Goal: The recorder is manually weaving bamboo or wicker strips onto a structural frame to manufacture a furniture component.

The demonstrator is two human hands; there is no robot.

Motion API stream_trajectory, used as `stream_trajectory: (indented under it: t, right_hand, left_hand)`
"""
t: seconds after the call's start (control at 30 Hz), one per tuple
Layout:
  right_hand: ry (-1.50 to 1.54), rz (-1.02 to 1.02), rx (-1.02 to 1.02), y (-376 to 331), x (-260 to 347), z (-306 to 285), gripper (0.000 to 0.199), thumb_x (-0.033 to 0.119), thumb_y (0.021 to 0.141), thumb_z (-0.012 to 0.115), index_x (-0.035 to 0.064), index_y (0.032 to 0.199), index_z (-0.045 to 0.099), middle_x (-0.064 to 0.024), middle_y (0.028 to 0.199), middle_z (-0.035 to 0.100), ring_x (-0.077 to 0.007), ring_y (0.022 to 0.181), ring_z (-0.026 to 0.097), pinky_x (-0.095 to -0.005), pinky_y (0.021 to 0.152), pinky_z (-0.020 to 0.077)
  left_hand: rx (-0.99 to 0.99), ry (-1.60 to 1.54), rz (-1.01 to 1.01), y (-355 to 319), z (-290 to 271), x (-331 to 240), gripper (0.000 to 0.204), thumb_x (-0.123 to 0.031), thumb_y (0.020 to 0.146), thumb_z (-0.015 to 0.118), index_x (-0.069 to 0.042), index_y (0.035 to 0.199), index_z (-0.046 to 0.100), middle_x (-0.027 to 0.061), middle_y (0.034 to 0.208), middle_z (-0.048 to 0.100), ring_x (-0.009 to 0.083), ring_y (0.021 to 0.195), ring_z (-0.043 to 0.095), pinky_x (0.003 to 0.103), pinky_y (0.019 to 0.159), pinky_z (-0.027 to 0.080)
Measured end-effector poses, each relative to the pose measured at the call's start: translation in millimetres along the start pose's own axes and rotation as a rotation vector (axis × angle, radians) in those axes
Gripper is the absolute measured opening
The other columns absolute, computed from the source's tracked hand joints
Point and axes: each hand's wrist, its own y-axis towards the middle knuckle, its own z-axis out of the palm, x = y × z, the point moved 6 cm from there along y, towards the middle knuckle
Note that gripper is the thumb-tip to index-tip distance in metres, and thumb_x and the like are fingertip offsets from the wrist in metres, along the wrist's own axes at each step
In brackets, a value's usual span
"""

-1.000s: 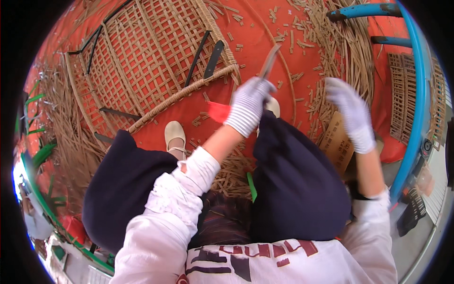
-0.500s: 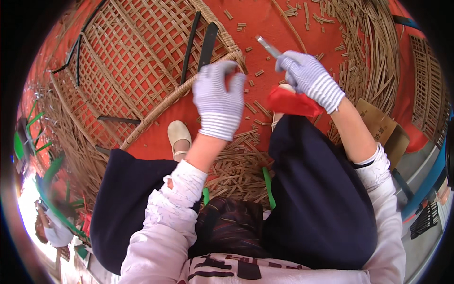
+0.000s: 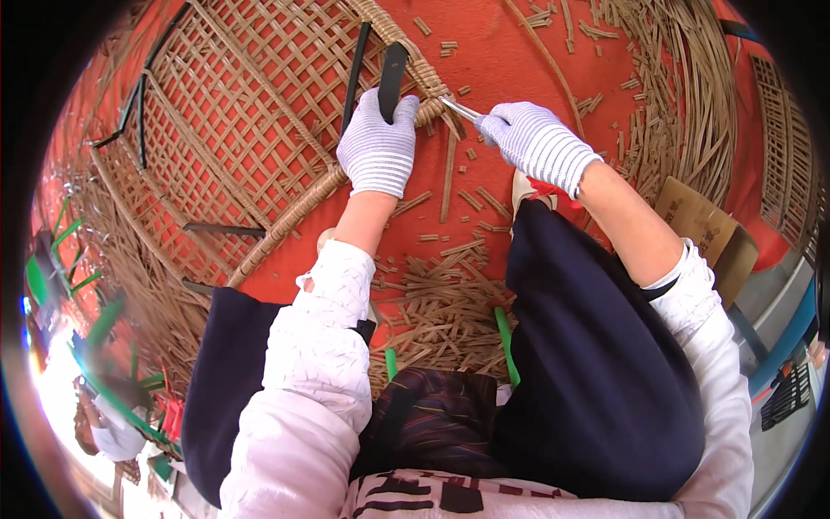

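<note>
A seated person in white sleeves and dark trousers worked at the rim of a large woven rattan panel (image 3: 233, 147) that lay flat on an orange floor (image 3: 510, 52). The left hand (image 3: 378, 147), in a striped knit glove, lay palm down on the panel's thick braided edge (image 3: 419, 73), its fingers held close together and curled over the rim, beside a flat black strip (image 3: 392, 78) that crossed the weave. Whether those fingers gripped the strip or only pressed the rim could not be told.

The right hand (image 3: 534, 143), gloved the same way, was closed in a fist around the handle of a slim metal blade (image 3: 458, 108), whose tip pointed left and met the braided edge just beside the left hand. The two hands were near each other, not touching.

Short cut offcuts of cane (image 3: 445, 298) littered the floor between the person's knees and below the panel. A heap of long loose cane strands (image 3: 683, 104) lay to the right, with a piece of brown cardboard (image 3: 696, 221) near the right elbow. A second thin black rod (image 3: 354, 73) lay across the lattice to the left of the flat strip.
</note>
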Motion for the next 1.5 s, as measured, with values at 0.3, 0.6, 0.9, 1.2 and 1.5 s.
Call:
stream_trajectory:
  t: [0.3, 0.6, 0.9, 1.2, 1.5]
  right_hand:
    - [0.057, 0.059, -0.014, 0.6, -8.3, 0.6, 0.037, 0.035, 0.097, 0.051, 0.0002, 0.09, 0.063, -0.0098, 0.067, 0.057, -0.0179, 0.058, 0.055, -0.0347, 0.057, 0.0477]
    - [0.066, 0.006, 0.026, -1.7, 1.8, -0.9, 0.036, 0.033, 0.097, 0.048, 0.0001, 0.089, 0.062, -0.0096, 0.067, 0.058, -0.0169, 0.058, 0.055, -0.0345, 0.056, 0.0476]
    - [0.0, -0.007, 0.084, -0.4, 7.0, -0.6, 0.036, 0.032, 0.097, 0.047, -0.0008, 0.089, 0.062, -0.0103, 0.069, 0.059, -0.0187, 0.059, 0.057, -0.0355, 0.06, 0.0491]
    - [0.147, 0.009, -0.272, -0.5, -7.1, 19.7, 0.031, 0.032, 0.095, 0.058, 0.0013, 0.091, 0.061, -0.0188, 0.074, 0.06, -0.0311, 0.064, 0.057, -0.0405, 0.065, 0.0477]
    - [0.12, -0.077, -0.322, -2.3, -3.5, 17.1, 0.03, 0.032, 0.096, 0.056, 0.0027, 0.092, 0.061, -0.0191, 0.076, 0.061, -0.0326, 0.068, 0.057, -0.0398, 0.068, 0.0476]
  left_hand:
    - [0.007, 0.048, -0.02, -1.5, -3.5, -3.5, 0.039, -0.046, 0.085, 0.064, -0.011, 0.1, 0.063, 0.0131, 0.081, 0.069, 0.0357, 0.077, 0.067, 0.045, 0.072, 0.052]
    - [-0.02, 0.067, -0.003, -1.6, -1.2, -2.9, 0.037, -0.045, 0.086, 0.063, -0.01, 0.1, 0.063, 0.0134, 0.08, 0.069, 0.0361, 0.075, 0.067, 0.046, 0.069, 0.052]
    - [-0.039, 0.082, 0.02, -1.3, 1.1, -1.8, 0.036, -0.043, 0.087, 0.063, -0.01, 0.101, 0.062, 0.0143, 0.081, 0.068, 0.036, 0.073, 0.067, 0.046, 0.067, 0.052]
    - [-0.083, 0.096, 0.049, -2.4, 1.9, -3.8, 0.035, -0.042, 0.087, 0.062, -0.01, 0.1, 0.061, 0.014, 0.08, 0.067, 0.0364, 0.071, 0.066, 0.046, 0.066, 0.052]
    - [-0.106, 0.097, 0.064, -4.0, 2.1, -3.9, 0.034, -0.041, 0.088, 0.061, -0.009, 0.101, 0.06, 0.0144, 0.082, 0.067, 0.0375, 0.074, 0.066, 0.047, 0.067, 0.052]
